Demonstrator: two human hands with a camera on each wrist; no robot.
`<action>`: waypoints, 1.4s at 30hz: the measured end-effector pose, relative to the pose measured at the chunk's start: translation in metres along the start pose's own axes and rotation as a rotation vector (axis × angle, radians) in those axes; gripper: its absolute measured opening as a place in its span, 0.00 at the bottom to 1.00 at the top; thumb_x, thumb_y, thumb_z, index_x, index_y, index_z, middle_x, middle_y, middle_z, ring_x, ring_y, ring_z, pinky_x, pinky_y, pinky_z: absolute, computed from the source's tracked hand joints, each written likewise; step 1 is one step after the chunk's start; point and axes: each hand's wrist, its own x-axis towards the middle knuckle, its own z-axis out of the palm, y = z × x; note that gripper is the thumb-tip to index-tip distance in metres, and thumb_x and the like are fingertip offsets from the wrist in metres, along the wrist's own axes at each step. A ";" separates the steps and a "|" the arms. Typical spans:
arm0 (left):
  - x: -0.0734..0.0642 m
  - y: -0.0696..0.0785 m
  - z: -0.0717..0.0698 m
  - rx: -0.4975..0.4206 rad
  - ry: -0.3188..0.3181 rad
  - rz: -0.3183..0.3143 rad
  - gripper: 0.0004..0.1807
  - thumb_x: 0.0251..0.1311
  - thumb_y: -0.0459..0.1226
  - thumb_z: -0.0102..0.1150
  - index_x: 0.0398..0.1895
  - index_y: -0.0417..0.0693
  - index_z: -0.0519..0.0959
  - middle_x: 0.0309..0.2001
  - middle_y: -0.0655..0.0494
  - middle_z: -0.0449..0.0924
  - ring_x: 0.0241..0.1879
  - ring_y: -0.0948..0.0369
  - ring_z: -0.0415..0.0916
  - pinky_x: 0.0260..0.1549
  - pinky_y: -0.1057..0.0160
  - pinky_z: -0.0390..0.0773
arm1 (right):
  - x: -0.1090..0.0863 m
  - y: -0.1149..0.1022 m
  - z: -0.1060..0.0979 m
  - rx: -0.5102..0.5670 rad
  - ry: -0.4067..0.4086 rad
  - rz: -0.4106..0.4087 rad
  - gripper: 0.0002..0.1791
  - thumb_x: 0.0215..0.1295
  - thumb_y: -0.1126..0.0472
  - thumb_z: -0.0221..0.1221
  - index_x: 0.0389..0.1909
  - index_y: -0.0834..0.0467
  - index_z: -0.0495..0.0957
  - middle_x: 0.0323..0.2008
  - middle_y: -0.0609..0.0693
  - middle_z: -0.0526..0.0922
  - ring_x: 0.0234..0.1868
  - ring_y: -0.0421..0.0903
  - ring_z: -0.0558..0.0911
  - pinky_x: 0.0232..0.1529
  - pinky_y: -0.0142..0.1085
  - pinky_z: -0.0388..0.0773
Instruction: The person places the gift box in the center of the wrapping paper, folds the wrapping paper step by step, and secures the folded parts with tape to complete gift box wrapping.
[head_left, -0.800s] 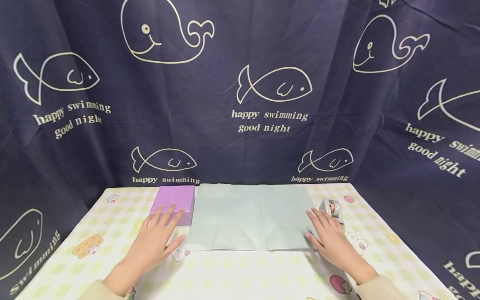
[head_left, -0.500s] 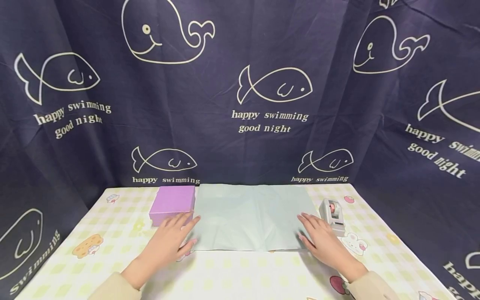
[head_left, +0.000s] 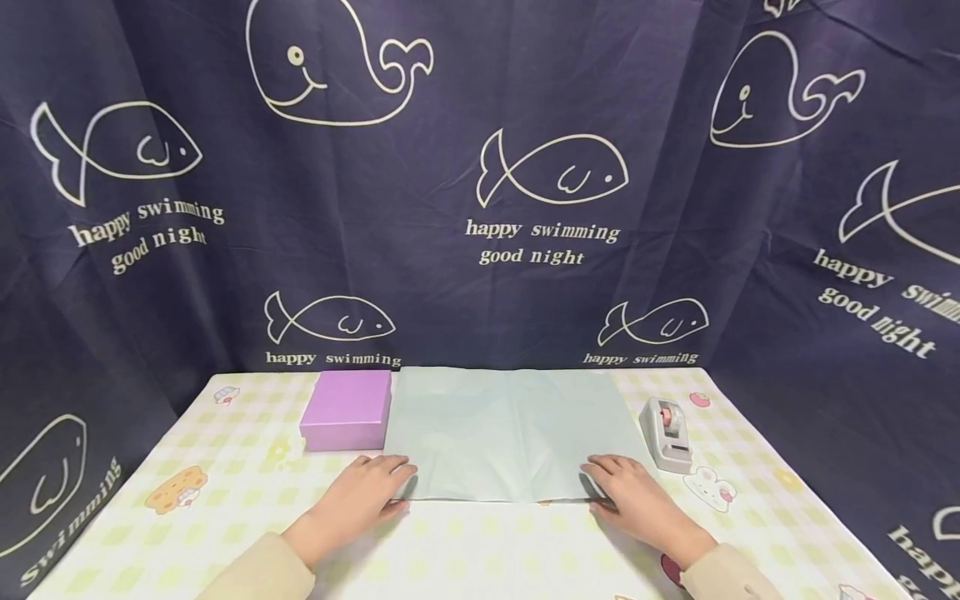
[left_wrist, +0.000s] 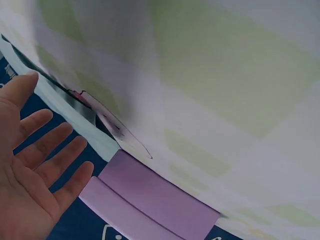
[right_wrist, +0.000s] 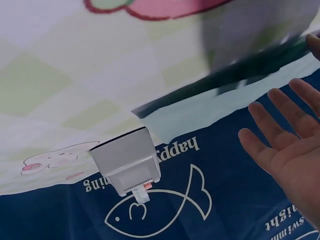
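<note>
A pale blue-green sheet of paper (head_left: 480, 433) with light creases lies flat at the table's back middle. At its front left corner, my left hand (head_left: 367, 493) hovers over or touches the edge; contact is unclear. My right hand (head_left: 633, 496) is likewise at the front right corner. Both wrist views show spread, slightly bent fingers on the left hand (left_wrist: 35, 170) and the right hand (right_wrist: 295, 135), holding nothing. Left of the paper stands a closed purple box (head_left: 345, 410). A grey tape dispenser (head_left: 667, 437) with a reddish core is on the right.
A light checked tablecloth (head_left: 480, 550) with cartoon prints covers the table. Behind and at both sides hangs a dark blue curtain (head_left: 435, 275) with fish and whale drawings, reaching the table's back edge.
Both hands have moved inward and toward the front edge of the paper. The left hand has come off the purple box; the right has moved away from beside the tape dispenser.
</note>
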 end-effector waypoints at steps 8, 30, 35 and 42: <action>0.003 0.001 0.005 0.043 -0.056 0.012 0.16 0.47 0.45 0.66 0.39 0.51 0.78 0.37 0.59 0.80 0.30 0.61 0.79 0.27 0.62 0.76 | -0.002 0.000 0.000 -0.011 -0.023 0.027 0.20 0.45 0.61 0.67 0.43 0.59 0.78 0.41 0.52 0.80 0.42 0.51 0.79 0.40 0.47 0.75; 0.008 0.005 0.015 0.174 -0.011 0.018 0.18 0.49 0.54 0.61 0.37 0.53 0.76 0.36 0.61 0.78 0.28 0.60 0.75 0.25 0.63 0.71 | 0.002 0.001 0.001 -0.052 0.188 0.046 0.08 0.47 0.64 0.66 0.30 0.53 0.81 0.33 0.45 0.83 0.34 0.42 0.80 0.33 0.37 0.75; 0.009 0.006 0.015 0.186 -0.003 0.025 0.17 0.50 0.52 0.61 0.38 0.53 0.77 0.37 0.60 0.80 0.30 0.60 0.77 0.29 0.62 0.73 | 0.005 0.003 -0.002 -0.033 0.252 0.022 0.08 0.45 0.65 0.66 0.30 0.55 0.82 0.32 0.47 0.84 0.33 0.44 0.81 0.33 0.38 0.77; 0.011 0.010 0.012 0.169 -0.020 0.032 0.19 0.52 0.52 0.60 0.41 0.51 0.76 0.40 0.59 0.81 0.32 0.59 0.78 0.30 0.61 0.74 | 0.010 0.005 -0.006 0.006 0.305 0.017 0.08 0.47 0.66 0.64 0.31 0.55 0.81 0.31 0.46 0.84 0.33 0.43 0.81 0.35 0.38 0.78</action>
